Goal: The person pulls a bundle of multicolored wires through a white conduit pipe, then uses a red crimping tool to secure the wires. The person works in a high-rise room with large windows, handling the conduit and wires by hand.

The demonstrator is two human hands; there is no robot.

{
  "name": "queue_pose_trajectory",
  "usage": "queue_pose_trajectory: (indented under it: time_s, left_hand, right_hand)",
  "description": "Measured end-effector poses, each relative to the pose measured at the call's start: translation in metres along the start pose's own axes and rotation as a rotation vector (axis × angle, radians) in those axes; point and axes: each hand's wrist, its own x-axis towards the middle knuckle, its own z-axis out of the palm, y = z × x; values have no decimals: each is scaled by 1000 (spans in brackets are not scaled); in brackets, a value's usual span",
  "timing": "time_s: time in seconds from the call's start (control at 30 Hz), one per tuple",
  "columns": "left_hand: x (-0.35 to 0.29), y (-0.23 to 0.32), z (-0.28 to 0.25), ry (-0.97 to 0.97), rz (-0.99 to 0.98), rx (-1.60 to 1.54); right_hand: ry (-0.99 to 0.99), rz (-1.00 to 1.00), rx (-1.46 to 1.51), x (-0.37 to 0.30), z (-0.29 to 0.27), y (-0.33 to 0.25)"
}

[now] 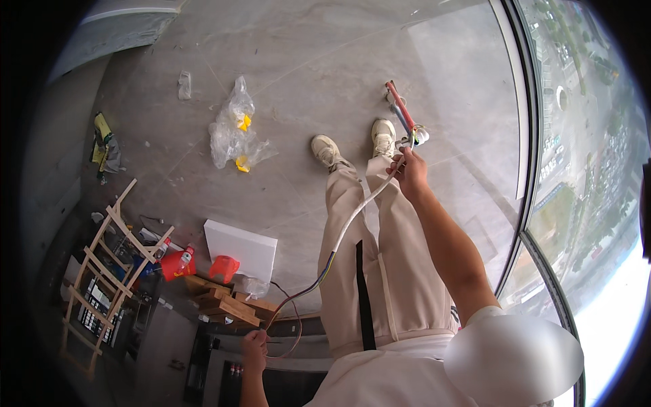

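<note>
A cable (358, 210) runs across my legs, white-sheathed on its upper length and split into thin coloured wires (303, 292) lower down. Near its upper end, my right hand (411, 173) is closed round the white sheath, above my right shin. Just beyond that hand, a red pipe (401, 106) and a blue pipe (403, 121) lie with bundled wires and a small white piece (422, 135) beside my shoe. Down at the lower left, my left hand (255, 347) is closed on the coloured wires, and a loop of them hangs next to it.
Crumpled clear plastic (234, 129) with yellow bits lies on the concrete floor. A wooden ladder-like frame (108, 271), a white board (237, 247), a red bag (178, 263) and wood blocks (234, 308) crowd the left. A tall window frame (534, 136) borders the right.
</note>
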Motion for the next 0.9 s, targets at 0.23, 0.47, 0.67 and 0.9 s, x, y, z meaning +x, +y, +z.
queue_pose_trajectory:
  time_s: [0.23,0.47,0.67,0.9]
  left_hand:
    - [149,111,24,501,193,-268]
    - [92,242,328,-170,880,-279]
    - [70,183,411,-324,1473,475]
    - [77,115,364,-479,1494,1235]
  right_hand:
    - [-149,37,46,31,-12,15]
    - [-55,-244,-19,47,-9,26]
    - [-376,34,210,26,-11,-11]
    - [-527,137,359,42,-18,-59]
